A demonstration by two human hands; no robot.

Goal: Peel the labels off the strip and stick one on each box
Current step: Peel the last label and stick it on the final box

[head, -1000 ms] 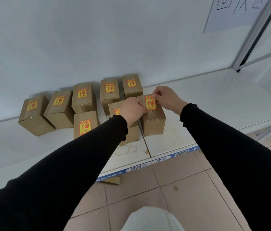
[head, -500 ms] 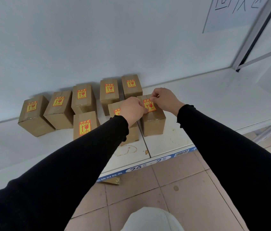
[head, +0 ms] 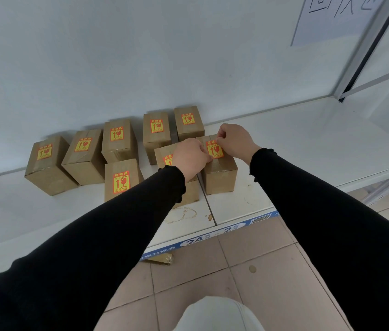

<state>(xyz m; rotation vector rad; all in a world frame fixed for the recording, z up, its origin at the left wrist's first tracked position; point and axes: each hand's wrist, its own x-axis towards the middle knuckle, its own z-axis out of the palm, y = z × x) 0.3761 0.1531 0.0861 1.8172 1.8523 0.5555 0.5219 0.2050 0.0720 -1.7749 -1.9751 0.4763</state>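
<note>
Several brown cardboard boxes stand on a white shelf (head: 284,149), each with a red and yellow label on top. On the rightmost box (head: 221,173) lies a label (head: 214,149) that both hands hold. My right hand (head: 235,139) pinches the label's upper right corner. My left hand (head: 190,156) has its fingertips at the label's lower left edge and covers most of the box (head: 165,154) beside it. The label strip is not visible.
A grey wall rises directly behind the boxes. The shelf's front edge carries a blue strip (head: 212,235) with numbers. Below lie a tiled floor (head: 248,271) and a scrap of cardboard (head: 162,258). A metal frame post (head: 360,51) stands at the right.
Both hands stay on the label of the rightmost box. The label has tilted slightly and settled flatter onto the box top.
</note>
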